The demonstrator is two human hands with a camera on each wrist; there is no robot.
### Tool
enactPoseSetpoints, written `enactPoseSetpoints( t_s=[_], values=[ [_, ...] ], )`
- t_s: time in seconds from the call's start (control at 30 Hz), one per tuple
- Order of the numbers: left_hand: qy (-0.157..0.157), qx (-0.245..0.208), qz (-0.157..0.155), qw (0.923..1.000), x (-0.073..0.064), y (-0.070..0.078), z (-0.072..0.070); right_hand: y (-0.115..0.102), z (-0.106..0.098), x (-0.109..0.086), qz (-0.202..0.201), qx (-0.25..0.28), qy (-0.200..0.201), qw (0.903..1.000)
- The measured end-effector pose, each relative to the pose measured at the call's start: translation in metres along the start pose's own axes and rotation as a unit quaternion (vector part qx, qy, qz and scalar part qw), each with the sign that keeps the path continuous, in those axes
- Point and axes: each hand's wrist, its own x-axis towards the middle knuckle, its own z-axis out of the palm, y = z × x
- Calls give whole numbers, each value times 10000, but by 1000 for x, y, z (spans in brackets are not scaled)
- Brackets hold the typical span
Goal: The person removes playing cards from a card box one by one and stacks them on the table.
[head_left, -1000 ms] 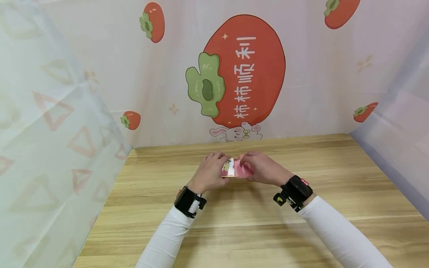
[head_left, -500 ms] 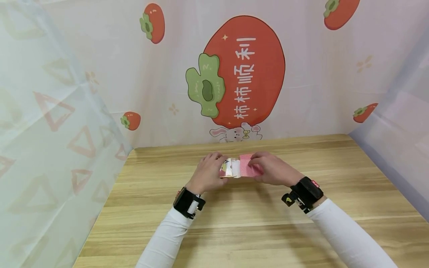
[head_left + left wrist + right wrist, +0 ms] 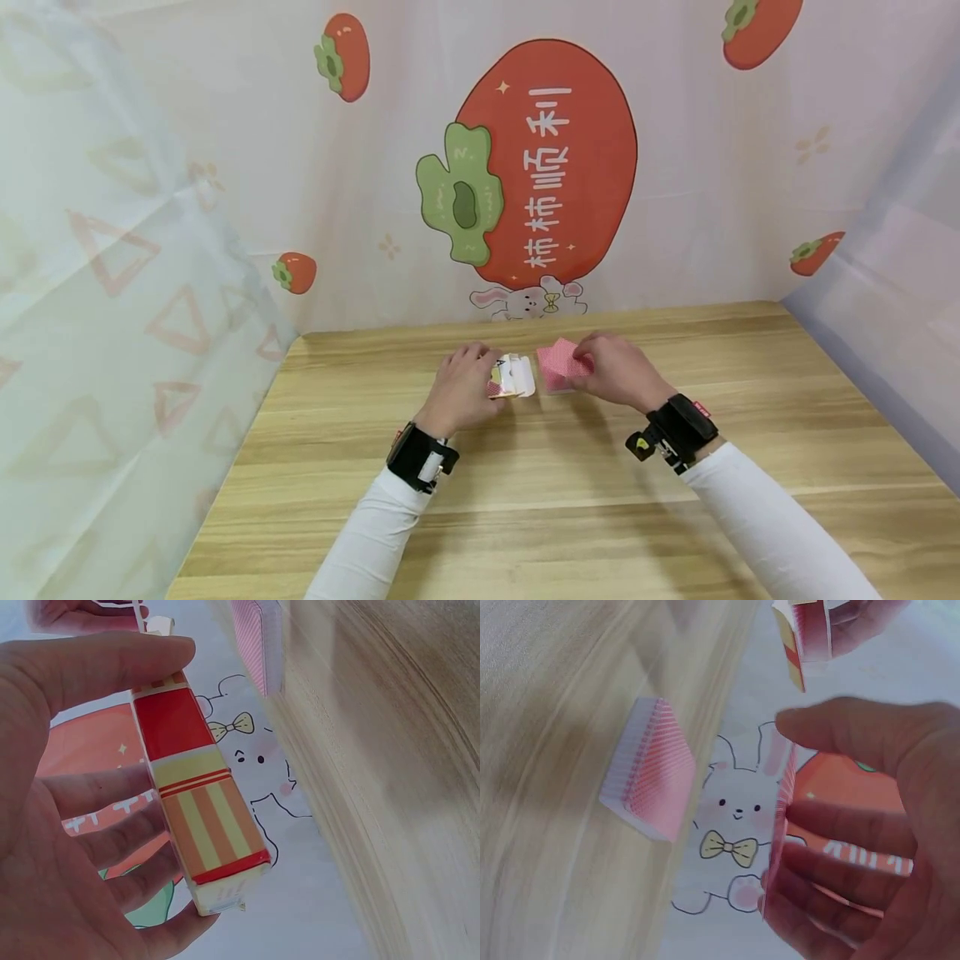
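My left hand (image 3: 459, 390) grips a small card box (image 3: 196, 780) with red, yellow and orange stripes, thumb on one side and fingers on the other. The box's white flap (image 3: 523, 377) stands open on its right end. Just right of it, a deck of pink-backed playing cards (image 3: 660, 776) lies on the table. My right hand (image 3: 621, 371) pinches a thin playing card or small packet (image 3: 780, 817) between thumb and fingers, over the deck and turned at an angle to it. From the right wrist, that piece shows nearly edge-on.
The wooden table (image 3: 510, 500) runs back to a white cloth backdrop (image 3: 405, 192) printed with persimmons and a rabbit. Cloth also hangs along the left and right sides. Each wrist wears a black camera strap (image 3: 423, 457).
My right hand has drawn the pink deck rightward out of the box, baring the white flap. The deck now lies apart from the box, and a thin piece is lifted off it.
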Motion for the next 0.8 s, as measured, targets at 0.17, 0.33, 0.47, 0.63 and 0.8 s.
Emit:
enactPoseSetpoints(
  t_s=[0.17, 0.33, 0.47, 0.63, 0.8],
  values=[
    [-61, -15, 7, 10000, -1, 2, 0, -1, 7, 3, 504, 110, 363, 9980],
    [-83, -28, 5, 10000, -1, 3, 0, -3, 19, 7, 870, 156, 713, 9935],
    [-97, -19, 16, 9999, -2, 4, -1, -5, 30, 11, 1225, 141, 853, 9887],
    [-106, 3, 31, 9999, -2, 3, -1, -10, 41, 14, 1700, 161, 885, 9813],
    [-108, -57, 59, 9999, -2, 3, -1, -11, 49, 18, 1878, 41, 992, 9772]
  ],
)
